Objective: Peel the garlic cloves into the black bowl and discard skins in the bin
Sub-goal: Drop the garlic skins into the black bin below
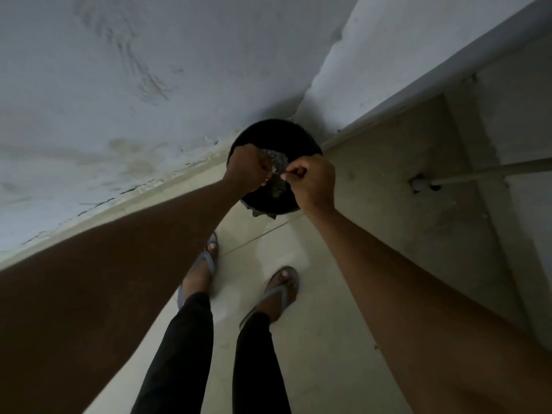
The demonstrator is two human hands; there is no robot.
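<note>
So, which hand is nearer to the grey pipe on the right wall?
The right hand. It is over the bin's right side, toward the pipe; the left hand is over its left side.

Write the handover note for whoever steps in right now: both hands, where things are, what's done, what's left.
Left hand: curled over the black bin, holding pale skins.
Right hand: pinching a bit of the same skins above the bin.
Bin stands on the floor in the wall corner, in front of the person's feet.
Done: skins brought to the bin.
Left: drop them in. The black bowl and garlic cloves are out of view, so peeling progress can't be judged.
</note>
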